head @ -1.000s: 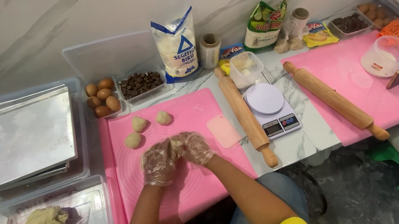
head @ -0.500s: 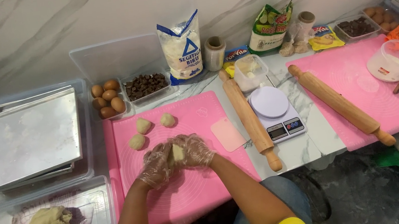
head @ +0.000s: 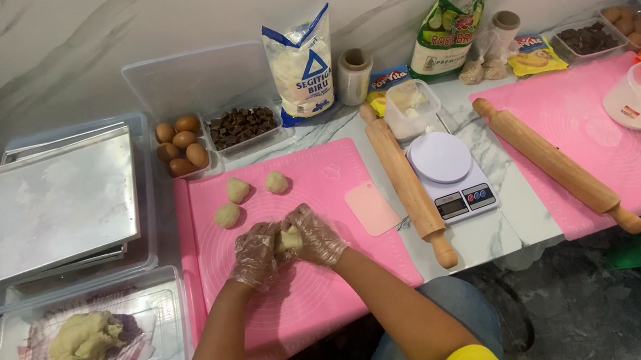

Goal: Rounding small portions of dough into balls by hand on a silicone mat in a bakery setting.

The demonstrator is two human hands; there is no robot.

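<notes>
head view: only one view supplied
left hand [head: 255,256]: clear plastic glove worn, fingers curled against the dough piece from its left side
right hand [head: 316,237]: gloved too, closed on the same piece from the right
dough piece [head: 290,238]: pale yellow, pinched between both hands, held just above the near pink mat [head: 310,289]
dough balls [head: 239,189]: three laid on the mat beyond the hands, apart from each other
scraper [head: 371,207]: pale pink, flat on the mat's right edge
dough lump [head: 84,341]: bigger, set on a checked cloth inside a clear tub at left
metal tray [head: 44,208]: stacked on the counter [head: 500,230], far left
rolling pin [head: 408,183]: laid just right of the mat, beside a white scale [head: 450,173]
eggs [head: 180,145]: in a clear box behind the mat
</notes>
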